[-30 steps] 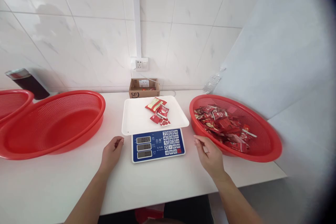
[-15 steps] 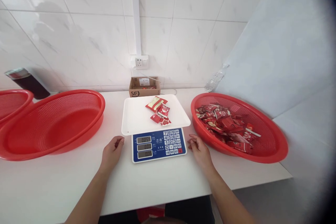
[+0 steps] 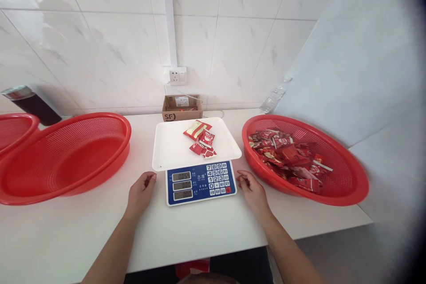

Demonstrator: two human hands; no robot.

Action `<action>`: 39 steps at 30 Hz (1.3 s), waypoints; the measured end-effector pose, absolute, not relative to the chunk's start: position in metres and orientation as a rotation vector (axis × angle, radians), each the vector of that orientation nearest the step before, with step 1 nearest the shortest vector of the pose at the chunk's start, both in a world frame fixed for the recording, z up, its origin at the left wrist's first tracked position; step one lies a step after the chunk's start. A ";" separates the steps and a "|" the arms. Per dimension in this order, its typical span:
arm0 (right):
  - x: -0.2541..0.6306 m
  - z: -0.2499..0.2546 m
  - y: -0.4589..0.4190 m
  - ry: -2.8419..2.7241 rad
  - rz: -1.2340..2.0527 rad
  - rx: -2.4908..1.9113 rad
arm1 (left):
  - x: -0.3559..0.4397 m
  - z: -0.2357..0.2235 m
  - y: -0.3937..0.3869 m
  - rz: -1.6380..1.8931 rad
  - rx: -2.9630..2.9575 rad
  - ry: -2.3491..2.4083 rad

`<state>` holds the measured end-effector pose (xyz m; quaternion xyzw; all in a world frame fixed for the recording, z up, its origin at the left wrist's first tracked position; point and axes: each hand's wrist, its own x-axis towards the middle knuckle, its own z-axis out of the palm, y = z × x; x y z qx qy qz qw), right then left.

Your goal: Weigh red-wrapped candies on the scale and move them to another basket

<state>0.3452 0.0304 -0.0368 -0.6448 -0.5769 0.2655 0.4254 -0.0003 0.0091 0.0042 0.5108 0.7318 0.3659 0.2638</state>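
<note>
A digital scale (image 3: 202, 197) stands between my hands, its blue panel towards me and its displays lit with digits. On its white tray (image 3: 169, 146) lie several small red packaged snacks: a red-and-cream packet (image 3: 197, 129) at the back, with smaller red packets (image 3: 208, 139) overlapping in front. My left hand (image 3: 141, 193) rests on the table just left of the panel, its fingers loosely curled in with nothing seen in them. Near the panel's right edge, my right hand (image 3: 252, 191) also lies loosely closed, the index finger a little straighter, holding nothing visible.
To the right, a red basket (image 3: 357, 186) holds many red packets (image 3: 289, 155). Another red basket (image 3: 115, 166) stands at left, overlapping a further one (image 3: 16, 120). Behind are a cardboard box (image 3: 182, 114), a dark flask (image 3: 40, 108) and a clear bottle (image 3: 274, 97) against the wall.
The camera view has shifted slightly. Both hands stay in place beside the scale, and the packets on the tray have not moved.
</note>
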 end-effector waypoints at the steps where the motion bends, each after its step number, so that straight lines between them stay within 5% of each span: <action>1: 0.345 -0.037 0.030 -1.446 0.666 -1.610 | 0.000 0.004 0.009 0.992 1.382 1.980; 29: 0.345 -0.035 0.029 -1.563 0.608 -1.602 | 0.003 0.007 0.009 1.011 1.339 1.972; 36: 0.344 -0.035 0.031 -1.559 0.631 -1.596 | 0.007 0.033 0.000 1.816 1.041 1.954; 39: 0.345 -0.035 0.031 -1.573 0.644 -1.599 | 0.015 0.061 -0.001 1.876 1.211 1.927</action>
